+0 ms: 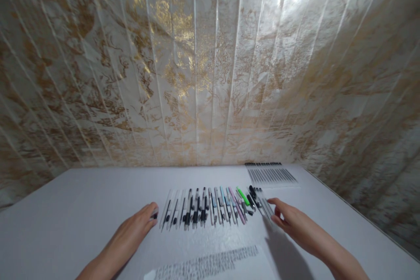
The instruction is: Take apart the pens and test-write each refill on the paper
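A row of pens and pen parts [197, 208] lies on the white table. At its left end, my left hand [139, 225] rests on the tabletop with thumb and fingers curled together. A small dark and clear piece shows between those fingers, too blurred to name. My right hand [290, 223] is at the row's right end, thumb and forefinger apart. Its fingertips are beside the clear pens [265, 204]; whether they touch is unclear. Near them lie a bright green pen [243, 196] and several black caps. Pink and light-blue pens lie in the middle right.
A neat set of slim dark pens or refills [272, 176] lies at the back right. A sheet of paper with handwriting [210, 267] is at the front edge. Behind the table [82, 201] hangs a shiny gold-patterned sheet [197, 74].
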The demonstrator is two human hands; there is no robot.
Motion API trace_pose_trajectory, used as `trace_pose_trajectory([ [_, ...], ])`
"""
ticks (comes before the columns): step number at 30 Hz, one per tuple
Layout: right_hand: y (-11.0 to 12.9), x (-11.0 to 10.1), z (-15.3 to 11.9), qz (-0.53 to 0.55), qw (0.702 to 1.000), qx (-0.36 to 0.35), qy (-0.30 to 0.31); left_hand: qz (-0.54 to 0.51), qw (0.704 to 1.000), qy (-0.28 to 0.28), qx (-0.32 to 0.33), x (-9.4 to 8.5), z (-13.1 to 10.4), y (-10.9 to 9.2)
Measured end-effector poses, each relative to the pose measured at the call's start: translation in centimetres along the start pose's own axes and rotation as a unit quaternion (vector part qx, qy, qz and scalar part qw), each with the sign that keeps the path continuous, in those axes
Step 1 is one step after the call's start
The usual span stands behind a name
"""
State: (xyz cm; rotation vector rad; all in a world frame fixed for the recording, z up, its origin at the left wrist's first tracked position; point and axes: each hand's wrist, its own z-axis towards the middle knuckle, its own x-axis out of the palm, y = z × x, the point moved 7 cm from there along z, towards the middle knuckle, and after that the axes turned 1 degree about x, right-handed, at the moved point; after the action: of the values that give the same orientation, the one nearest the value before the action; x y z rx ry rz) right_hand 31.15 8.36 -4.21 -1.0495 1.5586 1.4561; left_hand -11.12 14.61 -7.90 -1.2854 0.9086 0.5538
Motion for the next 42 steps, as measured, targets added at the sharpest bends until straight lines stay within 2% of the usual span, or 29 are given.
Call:
trace_pose_trajectory([
  [2, 1.5, -0.7, -0.3, 0.042, 0.999, -0.023, -0.006, 0.001, 1.0, -0.013, -0.016, -0.4, -0.1, -0.3],
  [4, 3.9, -1.3, -0.8, 0.121, 0.991, -0.055, -0.005, -0.025, 1.0, -0.015, -0.011, -0.4, -0.4, -1.8],
  [6, 6.7, -1.3, -1.0, 0.215, 0.973, -0.087, 0.004, -0.114, 0.993, 0.016, 0.016, 0.4, -0.9, -4.6],
  [7, 8.2, -1.1, -1.0, 0.26, 0.96, -0.103, 0.015, -0.184, 0.981, 0.06, 0.029, 1.3, -1.2, -6.4],
  [8, 9.7, -0.7, -0.9, 0.301, 0.946, -0.117, 0.029, -0.255, 0.961, 0.104, 0.038, 2.4, -1.5, -8.4],
  [10, 12.3, 0.3, -0.4, 0.377, 0.914, -0.137, 0.054, -0.383, 0.895, 0.222, 0.059, 4.9, -2.2, -12.6],
  [11, 13.5, 0.8, -0.1, 0.413, 0.896, -0.144, 0.073, -0.434, 0.862, 0.252, 0.076, 5.7, -2.4, -14.5],
  [13, 15.1, 1.6, 0.6, 0.467, 0.866, -0.15, 0.095, -0.509, 0.811, 0.274, 0.095, 6.6, -2.3, -17.0],
  [16, 16.1, 1.7, 1.4, 0.508, 0.843, -0.155, 0.086, -0.57, 0.762, 0.293, 0.093, 7.4, -2.1, -18.2],
  [21, 16.1, 2.9, 1.5, 0.524, 0.828, -0.138, 0.142, -0.628, 0.701, 0.33, 0.075, 8.8, -2.5, -17.0],
  [24, 15.6, 3.6, 1.5, 0.524, 0.825, -0.126, 0.17, -0.641, 0.675, 0.348, 0.105, 9.9, -2.7, -16.8],
  [26, 14.9, 3.2, 1.6, 0.522, 0.829, -0.112, 0.168, -0.635, 0.668, 0.366, 0.13, 10.3, -3.0, -17.1],
  [28, 13.8, 2.0, 1.8, 0.515, 0.841, -0.094, 0.137, -0.619, 0.68, 0.372, 0.125, 10.5, -3.3, -17.2],
  [33, 10.7, -4.0, 1.0, 0.492, 0.866, -0.072, -0.055, -0.576, 0.722, 0.378, 0.07, 10.2, -4.1, -17.3],
  [35, 10.0, -5.6, 0.3, 0.475, 0.87, -0.072, -0.106, -0.557, 0.734, 0.384, 0.06, 10.1, -4.4, -17.3],
  [38, 9.9, -6.4, -0.4, 0.46, 0.876, -0.078, -0.126, -0.535, 0.751, 0.383, 0.05, 10.0, -4.6, -17.0],
  [42, 10.7, -6.0, -0.6, 0.459, 0.877, -0.086, -0.112, -0.513, 0.77, 0.374, 0.058, 9.6, -4.7, -16.9],
])
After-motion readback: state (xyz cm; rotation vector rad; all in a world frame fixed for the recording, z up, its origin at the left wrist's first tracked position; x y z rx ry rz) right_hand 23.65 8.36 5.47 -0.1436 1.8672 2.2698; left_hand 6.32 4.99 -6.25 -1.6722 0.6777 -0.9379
